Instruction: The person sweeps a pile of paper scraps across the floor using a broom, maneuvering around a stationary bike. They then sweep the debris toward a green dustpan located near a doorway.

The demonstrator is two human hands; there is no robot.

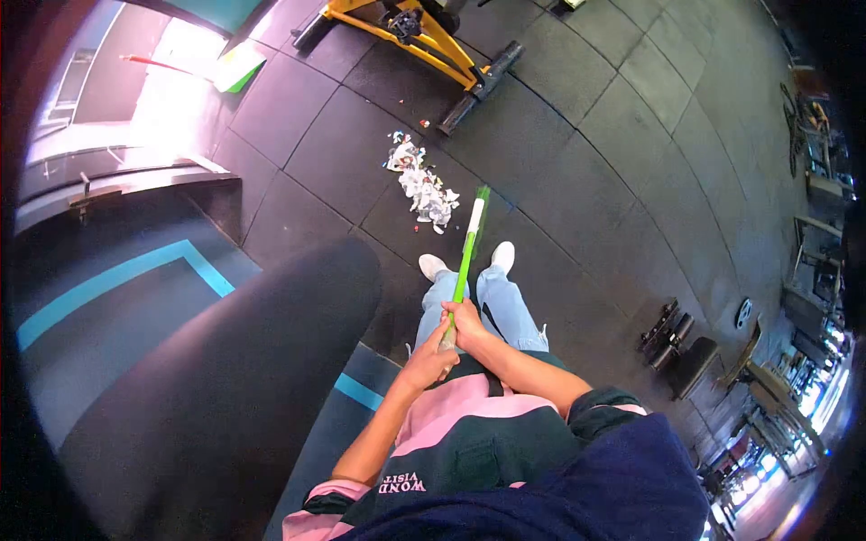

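Observation:
Both of my hands are wrapped round the handle of a green broom (465, 264). My left hand (427, 363) grips the handle's top end, close to my body. A little farther down the handle is my right hand (465, 325), also closed on it. The broom points away from me, its green bristle head on the dark floor just beyond my shoes. Left of the broom head lies a long heap of white crumpled scraps (424, 185), with small coloured bits among them. The scraps and the bristles are apart.
A yellow-framed machine (433, 45) with black feet stands beyond the scraps. A green dustpan (238, 68) with a red handle is at the upper left. A large dark padded shape (234, 352) is close on the left. Gym equipment (686, 347) stands at the right.

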